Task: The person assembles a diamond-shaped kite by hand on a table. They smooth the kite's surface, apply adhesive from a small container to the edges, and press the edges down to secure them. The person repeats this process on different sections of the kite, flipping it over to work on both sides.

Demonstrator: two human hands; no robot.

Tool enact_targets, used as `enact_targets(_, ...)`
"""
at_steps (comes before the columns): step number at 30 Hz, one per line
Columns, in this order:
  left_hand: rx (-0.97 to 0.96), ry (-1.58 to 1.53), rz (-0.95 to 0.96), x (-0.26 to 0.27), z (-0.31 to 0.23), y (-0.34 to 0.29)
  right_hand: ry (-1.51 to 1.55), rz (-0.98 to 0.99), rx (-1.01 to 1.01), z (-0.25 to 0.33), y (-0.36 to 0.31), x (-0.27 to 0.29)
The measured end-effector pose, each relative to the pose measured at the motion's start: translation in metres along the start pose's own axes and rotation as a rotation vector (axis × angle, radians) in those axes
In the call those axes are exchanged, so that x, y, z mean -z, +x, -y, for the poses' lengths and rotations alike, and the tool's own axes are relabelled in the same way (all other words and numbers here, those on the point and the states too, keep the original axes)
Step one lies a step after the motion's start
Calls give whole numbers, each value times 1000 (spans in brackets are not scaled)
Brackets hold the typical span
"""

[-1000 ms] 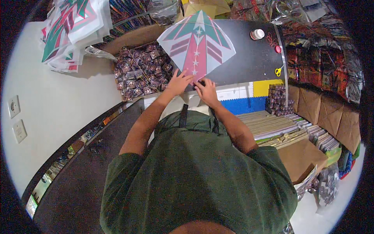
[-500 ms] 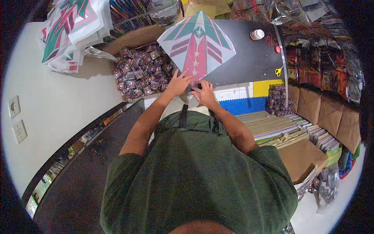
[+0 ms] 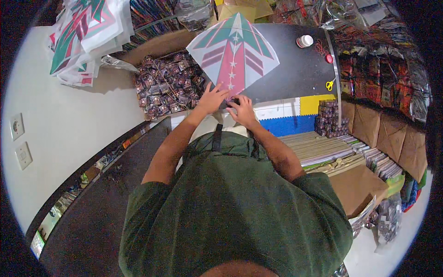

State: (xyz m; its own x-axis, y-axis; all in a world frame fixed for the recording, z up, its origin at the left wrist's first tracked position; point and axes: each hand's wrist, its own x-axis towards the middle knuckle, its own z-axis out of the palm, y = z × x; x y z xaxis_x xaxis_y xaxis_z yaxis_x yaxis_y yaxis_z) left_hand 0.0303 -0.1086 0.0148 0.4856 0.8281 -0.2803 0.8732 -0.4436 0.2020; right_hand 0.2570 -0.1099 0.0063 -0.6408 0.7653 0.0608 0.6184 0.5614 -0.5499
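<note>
A diamond-shaped kite (image 3: pixel 254 60) in white, green and red, with a line of stars down its middle, lies on the dark tabletop with its lower tip toward me. My left hand (image 3: pixel 212 99) rests on the left of that tip, fingers spread and pressing the sheet. At the tip itself my right hand (image 3: pixel 243 111) has its thumb and fingers curled in, seeming to pinch the kite's end. Exactly what lies between those fingertips is too small to make out.
Left of the kite, an open cardboard box (image 3: pixel 159 44) holds many small dark packets. A white jar (image 3: pixel 304 41), a red lid (image 3: pixel 329 58) and yellow scissors (image 3: pixel 330 85) are at right. More kites (image 3: pixel 87 39) hang on the left wall. Bundled sticks (image 3: pixel 314 147) lie lower right.
The thumb and fingers of my right hand have shifted very slightly at the kite's tip. My left hand and the kite stay in place.
</note>
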Motion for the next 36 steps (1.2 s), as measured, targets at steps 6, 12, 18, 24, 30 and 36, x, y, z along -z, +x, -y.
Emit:
enact_targets(6, -12, 24, 9, 7, -1, -2, 27, -30, -49, -4, 0, 7)
enact_targets(12, -16, 23, -41, 0, 0, -2, 6, -14, -13, -2, -3, 4)
enact_targets(18, 17, -2, -25, 3, -6, 1, 99, -235, -312, -19, -3, 14)
enact_targets(24, 106, -104, -38, 15, -19, 7, -156, -396, -363, -104, 4, 77)
enact_targets(30, 254, -135, -87, 2, -38, 11, -281, -473, -371, -227, 81, 212)
enact_targets(36, 356, -115, -117, 6, -54, 14, -416, -339, -213, -326, 139, 257)
